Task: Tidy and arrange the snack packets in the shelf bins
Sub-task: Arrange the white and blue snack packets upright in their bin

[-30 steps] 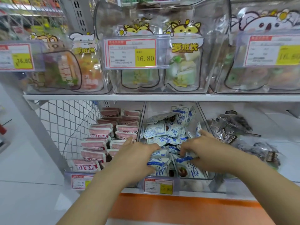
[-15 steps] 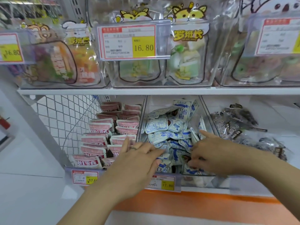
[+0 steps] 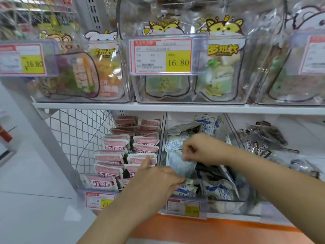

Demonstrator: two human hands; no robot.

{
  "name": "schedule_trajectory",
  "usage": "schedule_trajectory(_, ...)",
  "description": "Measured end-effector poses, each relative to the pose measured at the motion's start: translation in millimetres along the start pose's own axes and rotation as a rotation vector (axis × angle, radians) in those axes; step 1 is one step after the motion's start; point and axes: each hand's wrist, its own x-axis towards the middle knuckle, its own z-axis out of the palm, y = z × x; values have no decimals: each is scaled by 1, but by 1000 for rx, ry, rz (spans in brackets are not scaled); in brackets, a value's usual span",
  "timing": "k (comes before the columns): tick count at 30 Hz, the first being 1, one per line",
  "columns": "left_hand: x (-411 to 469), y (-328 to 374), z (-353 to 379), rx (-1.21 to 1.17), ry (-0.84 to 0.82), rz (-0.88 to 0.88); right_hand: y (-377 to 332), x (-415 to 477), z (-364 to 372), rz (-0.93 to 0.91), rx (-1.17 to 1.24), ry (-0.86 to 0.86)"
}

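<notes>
One blue packet [image 3: 181, 165] gripped by right hand [image 3: 202, 149] | print blurred

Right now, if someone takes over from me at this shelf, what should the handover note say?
Right hand: pinches one blue-white packet, lifted over the middle bin.
Left hand: fingers straight, at the front of the blue-white pile.
Done: pink packets stand in neat rows in the left bin.
Left: the pile is jumbled; dark packets in the right bin lie loose.
</notes>
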Motion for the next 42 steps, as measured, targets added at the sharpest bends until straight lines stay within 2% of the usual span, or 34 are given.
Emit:
schedule_trajectory(4,0,2,10,70,4,-10,7,-31,-28,172,171,360)
schedule_trajectory(9,4,3,20,99,48,-7,16,-59,-26,404,637,576)
schedule_trajectory(13,3,6,23,72,43,-7,12,-67,-18,466,912,506)
schedule_trajectory(17,-3,4,14,-72,100,-8,7,-71,-21,522,1226,445)
schedule_trajectory(20,-2,-1,10,-295,309,-69,7,-75,-29,524,1526,362)
schedule_trajectory(23,0,-2,4,-549,560,-186,2,-76,-31,524,1674,254)
schedule_trajectory(26,4,4,-4,-766,574,-168,-7,-72,-26,509,1783,152)
schedule_trajectory(29,8,9,-9,-903,558,-158,-14,-67,-22,504,1802,110)
schedule_trajectory(31,9,9,-9,-941,568,-177,-16,-65,-21,484,1711,145)
schedule_trajectory(34,9,7,-8,-972,554,-183,-18,-67,-19,370,1178,234)
schedule_trajectory(35,9,7,-9,-1025,544,-179,-19,-67,-18,309,1082,265)
schedule_trajectory(36,8,6,-9,-1096,535,-177,-21,-67,-16,243,1081,263)
schedule_trajectory(39,6,7,-10,-1243,524,-190,-29,-63,-11,161,1340,209)
schedule_trajectory(40,5,7,-10,-1290,533,-193,-30,-61,-10,157,1339,234)
schedule_trajectory(42,4,5,-10,-1371,549,-211,-32,-60,-11,154,1158,317)
